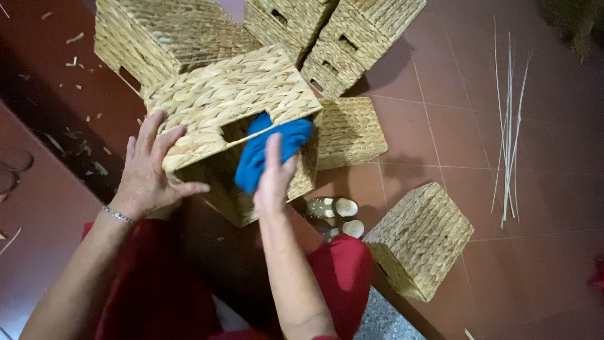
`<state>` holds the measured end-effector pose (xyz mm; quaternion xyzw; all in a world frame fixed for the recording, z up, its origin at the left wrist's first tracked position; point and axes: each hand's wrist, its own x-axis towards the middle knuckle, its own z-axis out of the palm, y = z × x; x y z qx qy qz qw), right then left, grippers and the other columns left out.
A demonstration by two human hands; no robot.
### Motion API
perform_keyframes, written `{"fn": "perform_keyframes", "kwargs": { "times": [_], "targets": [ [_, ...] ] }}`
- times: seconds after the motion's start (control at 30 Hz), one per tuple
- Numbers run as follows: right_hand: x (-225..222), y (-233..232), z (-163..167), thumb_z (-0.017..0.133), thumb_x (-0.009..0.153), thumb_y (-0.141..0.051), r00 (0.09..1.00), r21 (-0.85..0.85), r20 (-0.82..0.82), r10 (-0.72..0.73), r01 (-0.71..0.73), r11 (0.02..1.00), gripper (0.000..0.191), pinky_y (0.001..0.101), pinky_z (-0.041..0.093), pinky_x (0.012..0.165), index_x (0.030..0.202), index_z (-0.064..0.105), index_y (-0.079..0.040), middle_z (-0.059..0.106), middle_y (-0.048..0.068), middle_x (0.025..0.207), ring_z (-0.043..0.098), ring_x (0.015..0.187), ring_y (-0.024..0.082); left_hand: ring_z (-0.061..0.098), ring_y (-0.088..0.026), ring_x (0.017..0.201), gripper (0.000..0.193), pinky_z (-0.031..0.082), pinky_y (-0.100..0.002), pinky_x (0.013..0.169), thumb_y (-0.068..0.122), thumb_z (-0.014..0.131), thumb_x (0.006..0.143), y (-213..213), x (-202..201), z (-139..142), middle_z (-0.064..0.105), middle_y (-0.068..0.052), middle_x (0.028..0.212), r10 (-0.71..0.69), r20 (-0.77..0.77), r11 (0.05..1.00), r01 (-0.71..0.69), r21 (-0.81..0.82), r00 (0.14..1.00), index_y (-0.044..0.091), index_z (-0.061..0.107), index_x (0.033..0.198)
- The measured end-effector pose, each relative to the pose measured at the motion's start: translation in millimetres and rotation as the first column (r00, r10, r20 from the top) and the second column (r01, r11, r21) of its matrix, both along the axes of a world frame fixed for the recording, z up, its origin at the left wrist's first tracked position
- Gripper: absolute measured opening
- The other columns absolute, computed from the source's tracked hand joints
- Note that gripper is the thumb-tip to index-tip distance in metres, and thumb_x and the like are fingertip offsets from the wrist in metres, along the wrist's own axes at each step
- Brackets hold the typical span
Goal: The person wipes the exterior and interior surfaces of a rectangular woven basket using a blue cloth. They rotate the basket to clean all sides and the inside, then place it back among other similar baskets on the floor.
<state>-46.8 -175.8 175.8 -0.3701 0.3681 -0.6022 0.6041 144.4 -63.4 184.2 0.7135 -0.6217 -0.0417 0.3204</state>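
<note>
A woven straw basket (233, 107) rests tilted on the person's lap, above the red trousers (157, 289), its open mouth turned toward the body and a handle slot cut in the upper wall. The left hand (151, 173) lies flat on the basket's near corner, fingers (165, 140) spread and pressing on the weave — not curled around anything. The right hand (274, 179) presses a blue cloth (267, 148) against the basket's front wall just below the slot; its fingers lie extended over the cloth, holding it by pressure rather than in a closed grip. More woven baskets (352, 38) stand behind on the red tiled floor (440, 126), one (418, 239) lies apart to the right, and thin pale reeds (509, 126) lie farther right — well apart from the hands.
</note>
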Motion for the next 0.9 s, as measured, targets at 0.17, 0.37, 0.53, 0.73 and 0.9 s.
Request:
{"fn": "perform_keyframes", "kwargs": {
  "times": [0.17,0.37,0.53,0.73,0.9],
  "targets": [
    [28.2,52.8,-7.1,0.071,0.095,-0.038,0.855,-0.225,-0.510,0.094,-0.238,0.945,0.043,0.0408,0.057,0.087,0.119,0.065,-0.002,0.074,0.012,0.106,0.072,0.095,0.026,0.017,-0.050,0.152,0.128,0.024,-0.074,0.114,0.038,0.094,0.047,-5.5,-4.3,3.7,0.014,-0.021,0.165,0.027,0.027,0.995,-0.030,0.092,0.999,0.019,0.029,0.156],
    [27.4,57.1,3.3,0.074,0.092,-0.038,0.485,-0.409,-0.864,-0.137,-0.516,0.753,0.037,0.0503,0.054,0.084,0.099,0.067,-0.002,0.070,0.021,0.096,0.066,0.093,0.043,0.015,-0.048,0.152,0.122,0.024,-0.075,0.111,0.024,0.086,0.051,4.2,7.2,12.6,0.013,-0.020,0.165,0.009,-0.016,0.983,-0.006,0.183,1.000,0.019,0.026,0.157],
    [-8.5,50.5,37.2,0.078,0.085,-0.037,0.442,-0.239,-0.894,0.078,-0.617,0.750,0.038,0.0449,0.055,0.080,0.100,0.070,-0.003,0.071,0.018,0.096,0.069,0.089,0.036,0.024,-0.041,0.151,0.112,0.032,-0.076,0.105,0.039,0.082,0.055,7.6,12.5,16.6,0.015,-0.019,0.168,-0.075,-0.044,0.990,0.080,0.119,0.996,0.022,0.033,0.154],
    [-59.3,62.8,73.7,0.079,0.091,-0.026,0.714,-0.469,-0.678,-0.176,-0.234,0.852,0.034,0.0416,0.057,0.084,0.109,0.067,0.000,0.071,0.017,0.103,0.070,0.091,0.032,0.037,-0.045,0.145,0.089,0.040,-0.058,0.111,0.044,0.085,0.075,-1.7,-11.7,6.7,0.019,-0.026,0.167,-0.023,-0.104,0.997,0.016,-0.073,0.994,0.012,0.045,0.148],
    [-67.5,12.9,73.7,0.075,0.097,-0.025,0.530,-0.766,-0.579,-0.619,-0.092,0.637,0.042,0.0518,0.049,0.103,0.122,0.063,0.006,0.059,0.026,0.133,0.059,0.119,0.043,0.040,-0.045,0.149,0.083,0.041,-0.050,0.119,0.026,0.082,0.070,-2.3,-32.4,-2.9,0.027,-0.026,0.166,0.005,-0.058,0.978,-0.017,-0.207,0.998,0.010,0.050,0.144]
  ]
}}
